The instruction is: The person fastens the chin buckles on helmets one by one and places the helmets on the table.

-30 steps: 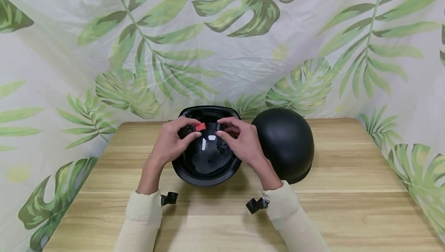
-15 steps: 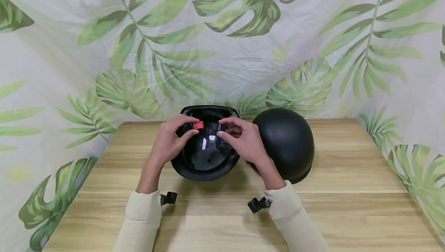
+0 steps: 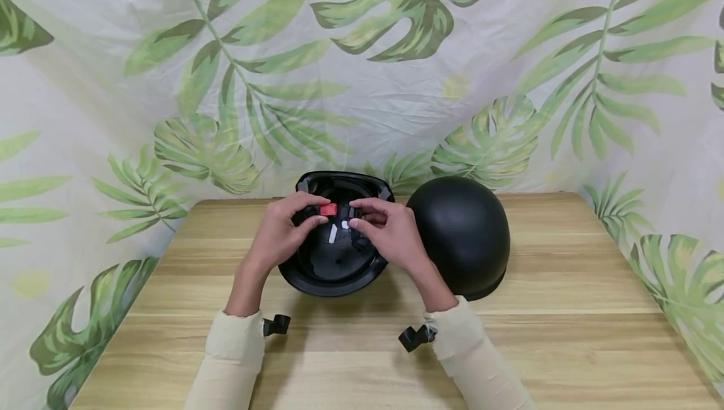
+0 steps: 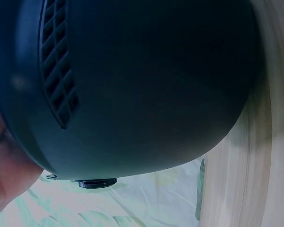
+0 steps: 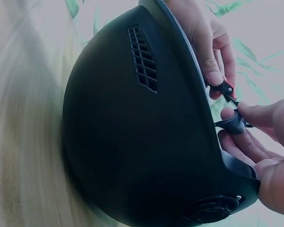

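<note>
A black helmet (image 3: 334, 285) lies upside down on the table, its glossy hollow facing up. Over that hollow, my left hand (image 3: 277, 231) pinches a red buckle half (image 3: 329, 209) between thumb and fingertips. Facing it, my right hand (image 3: 393, 227) pinches the black buckle half (image 3: 354, 212) on its strap. From the right wrist view, the red-and-black buckle end (image 5: 228, 90) and the ribbed black strap (image 5: 234, 124) show above the rim; the fingers partly hide where the two ends meet. In the left wrist view the helmet's vented side (image 4: 146, 104) covers most of the scene.
Close by on the right stands a matte black dome (image 3: 460, 234), rounded side up, like a second helmet. Both rest on a wood-grain table (image 3: 339, 372). A leaf-print cloth (image 3: 373, 95) hangs behind the table. Small black mounts (image 3: 277, 324) stick out from both cuffs.
Over the last half second my hands have brought the two buckle halves slightly closer together. The helmet has shifted and tilted a little; the black dome stays put.
</note>
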A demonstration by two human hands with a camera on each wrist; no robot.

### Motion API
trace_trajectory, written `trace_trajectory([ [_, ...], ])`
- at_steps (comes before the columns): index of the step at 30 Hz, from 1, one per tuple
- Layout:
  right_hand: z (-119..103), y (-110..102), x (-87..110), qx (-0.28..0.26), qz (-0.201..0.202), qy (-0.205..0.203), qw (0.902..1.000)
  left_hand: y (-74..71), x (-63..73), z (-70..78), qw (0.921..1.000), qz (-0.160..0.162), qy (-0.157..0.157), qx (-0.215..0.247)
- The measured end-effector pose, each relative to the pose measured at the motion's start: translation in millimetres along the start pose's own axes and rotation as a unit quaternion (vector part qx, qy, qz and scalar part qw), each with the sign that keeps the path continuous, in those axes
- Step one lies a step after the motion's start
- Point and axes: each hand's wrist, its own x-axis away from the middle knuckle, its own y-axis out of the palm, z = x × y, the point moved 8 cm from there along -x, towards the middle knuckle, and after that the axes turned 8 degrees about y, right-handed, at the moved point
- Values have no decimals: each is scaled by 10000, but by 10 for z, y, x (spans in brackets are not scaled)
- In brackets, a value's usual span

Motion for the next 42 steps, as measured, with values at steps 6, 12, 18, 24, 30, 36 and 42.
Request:
trace_trajectory([
  [6, 16, 33, 29, 94, 138, 97, 9998, 16, 16, 7, 10000, -17, -6, 74],
  [12, 23, 48, 41, 86, 243, 114, 9996, 28, 27, 14, 10000, -47, -53, 6],
  [18, 21, 54, 34, -15, 258, -32, 9997, 80, 4, 83, 9998, -81, 172, 47],
  [24, 8, 60, 26, -88, 281, -67, 9995, 98, -25, 111, 9997, -89, 147, 183],
  [30, 0, 106, 16, 154, 327, -96, 9993, 91, -13, 79, 9996, -245, 100, -72],
  [36, 1, 114, 15, 597, 348, -79, 9976, 109, -21, 76, 9977, -372, 183, -531],
  [42, 20, 142, 20, 1086, 200, -105, 9938, 146, -10, 99, 9922, -479, 358, -1090],
])
